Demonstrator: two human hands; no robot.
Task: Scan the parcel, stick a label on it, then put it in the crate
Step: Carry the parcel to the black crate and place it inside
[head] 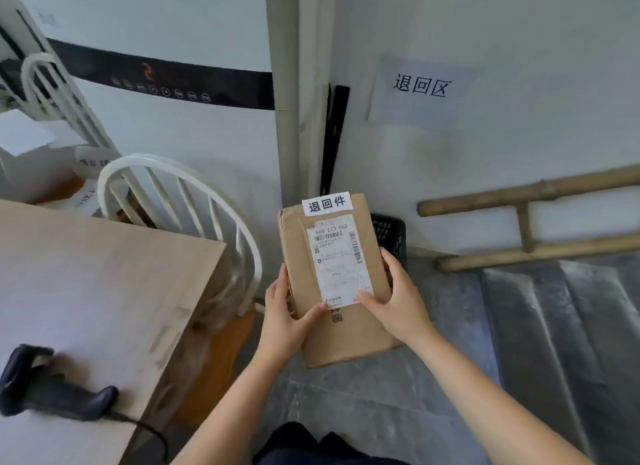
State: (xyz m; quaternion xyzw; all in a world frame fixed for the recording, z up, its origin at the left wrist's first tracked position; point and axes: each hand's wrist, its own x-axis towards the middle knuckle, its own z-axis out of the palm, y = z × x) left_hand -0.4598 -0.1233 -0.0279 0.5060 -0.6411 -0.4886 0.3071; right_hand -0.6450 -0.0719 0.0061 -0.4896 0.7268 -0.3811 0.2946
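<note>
Fingers (284, 280) of the left hand (284, 321) wrap the parcel's left edge with the thumb pressed across its front, and the right hand (398, 303) grasps the right edge, its thumb lying on the bottom of the shipping label (341, 258); both hands are closed on the parcel (337, 277), which is held in the air, tilted slightly, above the grey floor (381, 405).

Largest first: the white wall (519, 32) fills the far side and carries a paper sign (420, 90) with black characters; a white appliance (166, 125) with a dark control band stands to its left, past a pale vertical pipe (285, 84); the wooden table (86, 274) fills the lower left, its right edge running diagonally close to the left forearm; open floor lies under and to the right of the arms, up to grey sheeting (554, 326); a bamboo frame (526, 219) leans along the wall at right; a white chair (194, 205) stands between table and parcel, its curved back near the parcel's left edge; the black crate (389, 234) sits on the floor against the wall, mostly hidden behind the parcel's upper right side; a dark handheld scanner (52, 385) lies on the table near its front edge, cable trailing off; a white strip label (327, 203) with black characters sits at the parcel's top edge, overhanging it slightly.
</note>
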